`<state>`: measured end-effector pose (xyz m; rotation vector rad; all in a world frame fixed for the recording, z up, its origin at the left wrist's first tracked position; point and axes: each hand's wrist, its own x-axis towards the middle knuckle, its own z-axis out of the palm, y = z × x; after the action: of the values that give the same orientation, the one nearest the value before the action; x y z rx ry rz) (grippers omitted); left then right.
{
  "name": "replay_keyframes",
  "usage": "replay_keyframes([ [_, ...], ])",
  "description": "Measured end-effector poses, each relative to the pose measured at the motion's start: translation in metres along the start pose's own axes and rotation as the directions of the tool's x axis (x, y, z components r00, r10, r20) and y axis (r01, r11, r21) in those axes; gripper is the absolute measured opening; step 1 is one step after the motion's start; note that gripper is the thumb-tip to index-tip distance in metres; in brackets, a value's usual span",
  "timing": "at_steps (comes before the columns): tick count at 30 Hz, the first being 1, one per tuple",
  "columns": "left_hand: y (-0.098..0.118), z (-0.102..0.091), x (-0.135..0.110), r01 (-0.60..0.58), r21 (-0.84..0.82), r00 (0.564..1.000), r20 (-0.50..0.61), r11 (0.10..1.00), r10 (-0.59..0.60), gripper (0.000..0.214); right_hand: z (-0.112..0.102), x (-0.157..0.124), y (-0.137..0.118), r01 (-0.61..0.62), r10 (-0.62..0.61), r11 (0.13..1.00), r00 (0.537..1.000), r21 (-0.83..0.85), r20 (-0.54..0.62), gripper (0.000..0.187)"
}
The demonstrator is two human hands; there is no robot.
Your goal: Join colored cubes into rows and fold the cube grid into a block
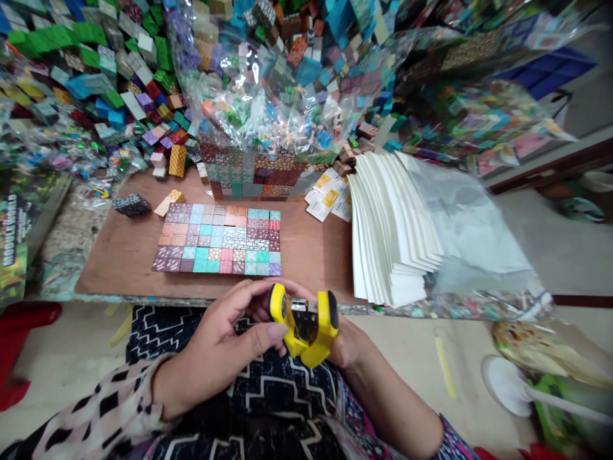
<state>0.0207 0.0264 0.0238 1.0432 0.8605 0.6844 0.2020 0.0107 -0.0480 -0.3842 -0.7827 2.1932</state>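
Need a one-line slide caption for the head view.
The left hand and right hand hold a yellow tool before a board bearing a cube grid.

- A single view from the person's head looks forward and steeply down over the lap.
- Nearest, low in the middle: left hand (225, 345), right hand (348, 342), yellow tool (306, 322).
- Farther off: board (119, 249), then block heap (96, 64) at the top.
- The edges bend outward.

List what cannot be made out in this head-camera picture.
Right hand: fingers hidden behind the yellow tool, head view.
Yellow labels: print too small, head view.
Box at left: cut off by the picture's edge.
Blocks in the clear bag: blurred by glare on the plastic.
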Motion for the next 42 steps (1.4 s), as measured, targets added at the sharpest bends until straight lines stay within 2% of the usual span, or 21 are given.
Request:
replay_keyframes([
  [2, -0.002, 0.002, 0.0, 0.004, -0.049, 1.0, -0.001, 0.999, -0.004, 0.033, 0.001, -0.002, 0.003, -0.032, 0.036, 0.994, 0.999, 0.1, -0.04, 0.109],
  [5, -0.003, 0.003, 0.0, -0.005, -0.115, 1.0, -0.018, 0.993, 0.003, 0.029, 0.007, -0.003, 0.0, -0.09, 0.104, 0.979, 0.992, 0.185, -0.066, 0.102],
  [12, -0.001, 0.006, -0.002, 0.024, -0.118, 0.996, -0.08, 0.993, -0.034, 0.025, 0.018, 0.003, -0.011, -0.148, 0.162, 0.981, 0.98, 0.127, -0.114, 0.085],
  [15, -0.001, 0.006, -0.003, 0.017, -0.066, 0.996, -0.081, 0.998, -0.022, 0.025, 0.017, 0.004, -0.01, -0.152, 0.166, 0.98, 0.981, 0.124, -0.106, 0.081],
  [21, -0.004, 0.004, -0.005, -0.005, 0.176, 0.988, -0.153, 0.984, 0.033, 0.031, 0.014, 0.003, -0.005, -0.111, 0.123, 0.991, 0.976, 0.077, -0.182, 0.075],
  [25, -0.006, 0.003, -0.004, -0.003, 0.215, 0.987, -0.154, 0.977, 0.037, 0.032, 0.012, 0.002, 0.0, -0.072, 0.087, 0.994, 0.978, 0.081, -0.187, 0.074],
  [32, -0.004, 0.003, -0.003, -0.007, 0.256, 0.992, -0.123, 0.967, 0.04, 0.032, 0.01, 0.001, 0.006, -0.096, 0.119, 0.99, 0.964, 0.105, -0.238, 0.084],
  [37, -0.006, 0.002, -0.003, -0.051, 0.323, 0.988, -0.119, 0.945, 0.094, 0.033, 0.011, -0.001, 0.004, -0.093, 0.122, 0.988, 0.961, 0.125, -0.247, 0.08],
  [42, -0.009, -0.001, -0.007, -0.006, 0.309, 0.993, -0.109, 0.951, 0.042, 0.034, 0.015, -0.003, 0.002, -0.092, 0.131, 0.986, 0.947, 0.14, -0.295, 0.07],
])
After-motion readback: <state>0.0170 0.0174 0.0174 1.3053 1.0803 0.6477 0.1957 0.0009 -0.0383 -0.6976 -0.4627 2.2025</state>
